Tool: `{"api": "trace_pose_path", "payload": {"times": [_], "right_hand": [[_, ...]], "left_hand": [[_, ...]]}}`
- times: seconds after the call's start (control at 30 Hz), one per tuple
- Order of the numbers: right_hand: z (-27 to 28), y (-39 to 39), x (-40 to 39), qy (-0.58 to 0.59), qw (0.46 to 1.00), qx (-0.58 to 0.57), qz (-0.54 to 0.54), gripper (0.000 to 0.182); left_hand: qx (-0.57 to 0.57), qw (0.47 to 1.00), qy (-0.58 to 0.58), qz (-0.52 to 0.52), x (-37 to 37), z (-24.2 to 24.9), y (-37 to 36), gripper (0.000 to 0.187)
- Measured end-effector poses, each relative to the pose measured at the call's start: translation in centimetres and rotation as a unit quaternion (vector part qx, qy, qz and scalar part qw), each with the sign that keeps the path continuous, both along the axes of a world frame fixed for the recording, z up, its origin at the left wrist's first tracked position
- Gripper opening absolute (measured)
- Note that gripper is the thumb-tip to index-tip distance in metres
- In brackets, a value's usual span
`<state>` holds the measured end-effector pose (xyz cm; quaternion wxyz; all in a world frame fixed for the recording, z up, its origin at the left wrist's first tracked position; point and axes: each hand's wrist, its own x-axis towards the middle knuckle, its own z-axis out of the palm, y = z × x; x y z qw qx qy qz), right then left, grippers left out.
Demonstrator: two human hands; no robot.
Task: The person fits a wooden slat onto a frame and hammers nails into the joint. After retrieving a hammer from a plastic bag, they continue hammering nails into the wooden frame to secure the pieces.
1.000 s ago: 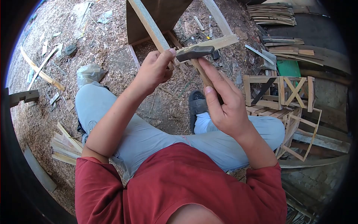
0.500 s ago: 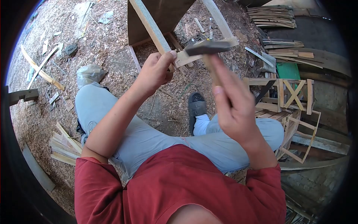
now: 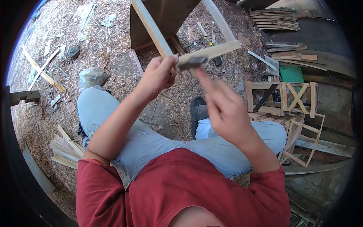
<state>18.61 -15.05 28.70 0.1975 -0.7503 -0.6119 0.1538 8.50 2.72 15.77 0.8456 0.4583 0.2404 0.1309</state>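
Note:
A hammer (image 3: 193,63) is gripped in my right hand (image 3: 225,110), its head right at the left end of a pale wooden crosspiece (image 3: 219,50) and its index finger stretched along the handle. My left hand (image 3: 157,76) pinches that same end, where the crosspiece meets a long wooden rail (image 3: 152,30). At its far end the crosspiece reaches a second rail (image 3: 219,19). Both rails run up beside a dark brown panel (image 3: 157,17). The hammer head and my left fingers hide the joint.
Wood shavings cover the ground around my sandalled foot (image 3: 199,109). To the right stand small wooden frames (image 3: 283,99) below stacked slats (image 3: 275,19). A plastic bag (image 3: 92,78) lies by my left knee, and more wood strips (image 3: 65,149) are behind it.
The hammer has come down and left, from above the middle of the crosspiece to its left end. My left hand keeps its place.

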Motion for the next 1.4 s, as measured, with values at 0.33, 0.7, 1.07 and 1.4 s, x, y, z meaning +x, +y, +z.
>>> {"api": "trace_pose_path", "payload": {"times": [0.33, 0.7, 1.07, 1.4], "right_hand": [[-0.7, 0.1, 0.6, -0.001, 0.988, 0.154, 0.009, 0.050], [0.6, 0.5, 1.1, -0.018, 0.989, 0.140, 0.038, 0.055], [3.7, -0.7, -0.6, 0.230, 0.923, 0.231, -0.204, 0.065], [0.6, -0.8, 1.6, 0.034, 0.973, 0.220, -0.062, 0.054]], "left_hand": [[0.013, 1.000, 0.016, 0.001, 0.2, -0.4, -0.1, 0.040], [-0.007, 1.000, 0.020, -0.005, 0.1, 0.4, -0.6, 0.041], [-0.005, 1.000, 0.011, -0.008, 0.0, 0.2, -0.6, 0.043], [0.002, 1.000, -0.005, -0.024, 0.2, -0.2, -0.7, 0.042]]}}
